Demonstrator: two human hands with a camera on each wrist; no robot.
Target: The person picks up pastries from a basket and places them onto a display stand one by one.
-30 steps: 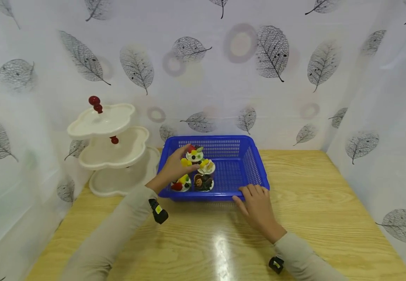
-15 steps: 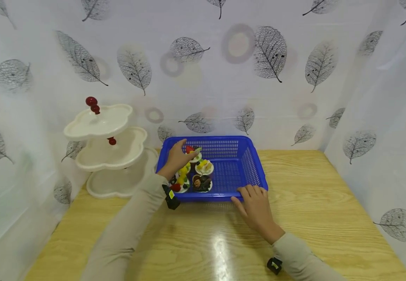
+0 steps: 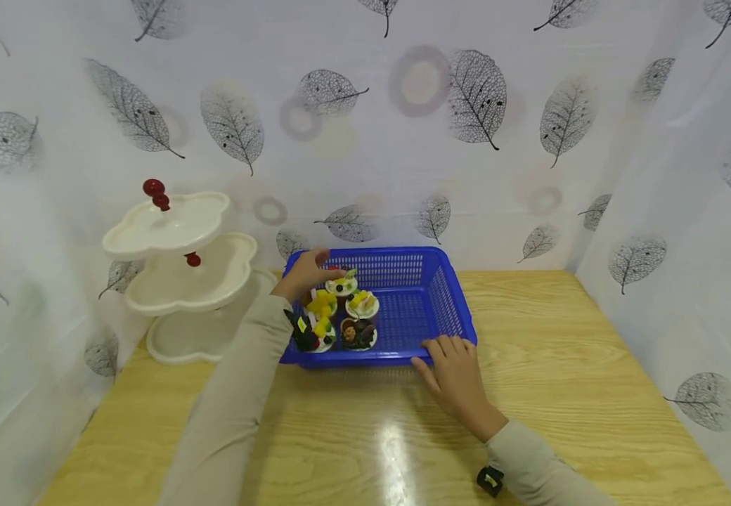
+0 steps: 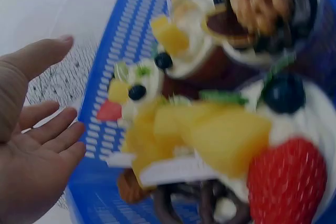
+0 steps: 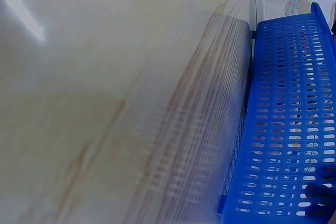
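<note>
The fingers (image 4: 59,132) of your left hand (image 3: 304,274) are spread, thumb well apart, with nothing in their grasp; the left wrist view shows a gap between them and the toppings. Those of your right hand (image 3: 457,379) bend over the near rim, towards its right corner, thumb on the outer side, a hold that probably steadies the basket while your left reaches across it.

Behind everything hangs a leaf-print sheet (image 3: 372,161). Your tabletop (image 3: 549,358) carries the stand (image 3: 191,284) at left and, just right of it, the basket (image 3: 365,359), central enough, I'd judge, for both your arms.

At least five cakes (image 3: 363,306) sit together in the basket's left half, tops up, likely so the toppings stay undamaged. Your left hand is nearest the back cake (image 3: 341,287). The dark cake (image 3: 359,334) stands by the near wall. Smallest, a strawberry (image 4: 287,179) and a blueberry (image 4: 284,94) top the near-left cake.
</note>
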